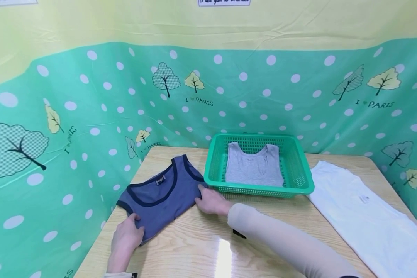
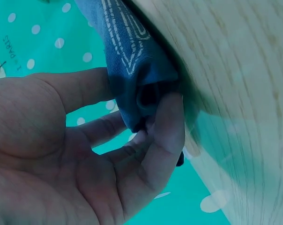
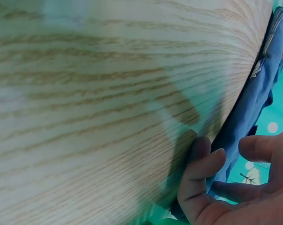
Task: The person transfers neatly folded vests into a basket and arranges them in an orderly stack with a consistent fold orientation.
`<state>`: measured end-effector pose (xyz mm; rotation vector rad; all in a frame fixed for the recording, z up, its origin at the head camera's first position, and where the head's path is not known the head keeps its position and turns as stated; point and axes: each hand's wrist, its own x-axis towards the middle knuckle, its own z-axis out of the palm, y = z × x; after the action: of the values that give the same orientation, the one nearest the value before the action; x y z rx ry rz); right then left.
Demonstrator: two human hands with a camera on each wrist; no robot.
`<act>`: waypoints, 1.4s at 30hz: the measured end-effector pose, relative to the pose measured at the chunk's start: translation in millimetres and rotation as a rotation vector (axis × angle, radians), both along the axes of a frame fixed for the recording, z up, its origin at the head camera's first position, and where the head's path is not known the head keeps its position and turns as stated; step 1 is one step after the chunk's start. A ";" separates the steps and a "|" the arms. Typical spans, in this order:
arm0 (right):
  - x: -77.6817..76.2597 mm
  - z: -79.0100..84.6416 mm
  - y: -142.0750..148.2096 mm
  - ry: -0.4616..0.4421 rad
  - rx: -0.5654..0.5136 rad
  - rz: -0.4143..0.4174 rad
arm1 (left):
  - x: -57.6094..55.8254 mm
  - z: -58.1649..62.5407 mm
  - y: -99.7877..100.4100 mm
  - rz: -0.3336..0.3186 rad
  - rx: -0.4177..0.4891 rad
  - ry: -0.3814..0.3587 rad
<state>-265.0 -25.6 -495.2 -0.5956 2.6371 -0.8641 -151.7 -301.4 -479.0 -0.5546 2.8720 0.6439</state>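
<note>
Left hand (image 1: 126,233) at the near-left end of a navy tank top (image 1: 163,212); the wrist view shows thumb and fingers pinching a folded layer of cloth. Right hand (image 1: 211,200) pinches the opposite end, its sleeved forearm (image 1: 281,239) crossing low from the right. Hands well apart, presumably so the near fold stays straight and taut between them; both wrists angle inward.

The tank top lies beside the left edge of the surface (image 1: 191,251), neckline toward the far-left corner, body apparently doubled under. A white garment (image 1: 372,220) lies lengthwise along the right edge, probably parked out of the working area. Near the middle of the far edge: green basket (image 1: 257,189), holding a folded grey tank top (image 1: 255,172), neckline up, likely flat to keep its fold. Behind: polka-dot curtain (image 1: 229,104).
</note>
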 end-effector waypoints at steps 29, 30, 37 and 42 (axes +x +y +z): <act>18.7 5.6 4.8 0.101 -0.005 0.030 | 5.9 4.5 -23.1 -0.041 0.131 0.001; 18.8 4.9 4.7 0.103 -0.003 0.029 | 6.2 4.3 -23.9 -0.044 0.125 -0.006; 19.5 2.0 6.8 0.146 -0.006 0.053 | 7.6 2.0 -24.3 -0.084 0.080 -0.011; 19.7 0.5 9.6 0.136 -0.005 0.058 | 9.2 -0.4 -22.4 -0.101 0.055 -0.009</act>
<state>-245.2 -16.0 -494.7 -0.7535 2.7237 -0.8407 -142.5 -323.9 -479.5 -0.4010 2.8427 0.7006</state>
